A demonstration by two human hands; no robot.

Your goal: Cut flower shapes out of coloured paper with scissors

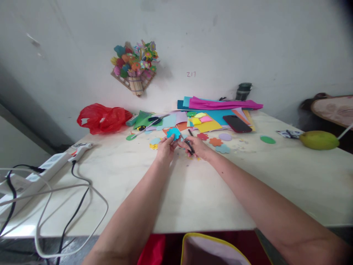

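Between its thumb and fingers my left hand [166,148] pinches a bright blue paper flower [173,133] with a scalloped edge. My right hand [198,147] is closed on black-handled scissors [190,148], whose blades point up and left, close beside the flower. Several cut paper shapes lie around the hands: a red flower [202,136], an orange flower [215,141], a light blue flower [222,148] and a lilac oval [225,137]. A yellow paper piece [153,146] sits just left of my left hand.
Behind lie coloured paper sheets [209,127], a phone [237,123], another pair of scissors [157,119] and a red plastic bag [103,118]. A power strip [52,163] with cables is at left. A yellow-green fruit-like object [319,140] is at right.
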